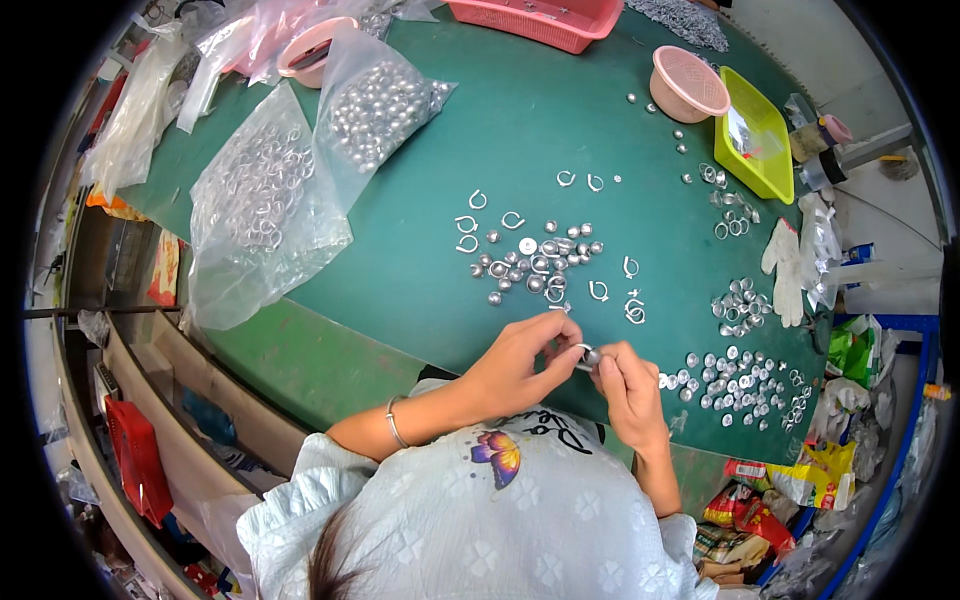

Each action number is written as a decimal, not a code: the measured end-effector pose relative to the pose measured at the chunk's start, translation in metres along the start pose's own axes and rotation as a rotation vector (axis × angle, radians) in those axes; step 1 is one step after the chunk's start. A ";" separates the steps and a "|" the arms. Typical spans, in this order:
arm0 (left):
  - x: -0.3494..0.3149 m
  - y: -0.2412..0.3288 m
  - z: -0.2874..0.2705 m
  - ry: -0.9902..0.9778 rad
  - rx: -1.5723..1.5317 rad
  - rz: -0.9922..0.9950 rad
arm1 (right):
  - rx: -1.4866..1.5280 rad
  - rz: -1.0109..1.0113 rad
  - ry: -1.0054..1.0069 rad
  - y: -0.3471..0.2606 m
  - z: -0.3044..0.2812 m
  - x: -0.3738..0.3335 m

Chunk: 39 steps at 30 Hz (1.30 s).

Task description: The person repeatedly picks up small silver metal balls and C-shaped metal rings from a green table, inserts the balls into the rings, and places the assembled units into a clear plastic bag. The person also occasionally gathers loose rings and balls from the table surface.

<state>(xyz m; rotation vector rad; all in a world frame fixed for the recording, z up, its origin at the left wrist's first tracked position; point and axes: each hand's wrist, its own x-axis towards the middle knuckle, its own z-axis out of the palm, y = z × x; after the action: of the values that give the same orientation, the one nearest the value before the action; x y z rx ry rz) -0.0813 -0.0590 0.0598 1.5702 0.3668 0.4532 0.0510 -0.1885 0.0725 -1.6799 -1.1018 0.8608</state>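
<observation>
Near the table's front edge, my left hand (522,362) pinches a silver metal ring (582,348) between thumb and fingers. Against that ring sits a small round metal bead (593,357), which the closed fingers of my right hand (630,392) grip from the other side. Fingertips partly cover both pieces, so I cannot tell how they are joined. Just beyond my hands lies a loose pile of metal beads (535,284). Several open metal rings (598,290) are scattered around it.
Clear bags of rings (255,190) and beads (375,115) lie at the left. On the right are groups of round metal pieces (740,385), a white glove (786,270), a green basket (765,165) and a pink bowl (690,85). A pink tray (560,32) stands at the back.
</observation>
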 end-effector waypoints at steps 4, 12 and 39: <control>-0.002 0.002 0.001 -0.014 -0.011 -0.026 | 0.094 0.011 -0.022 0.005 0.002 0.003; -0.009 0.001 -0.002 -0.065 0.085 0.088 | 0.082 -0.035 -0.019 0.008 0.009 -0.002; -0.031 -0.072 -0.036 0.313 0.618 0.087 | -1.086 -0.202 0.011 0.068 -0.001 0.118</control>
<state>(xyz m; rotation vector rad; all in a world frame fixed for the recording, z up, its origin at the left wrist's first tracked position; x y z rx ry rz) -0.1228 -0.0399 -0.0132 2.1235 0.7303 0.7010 0.1136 -0.0908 0.0015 -2.3309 -1.8729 0.0571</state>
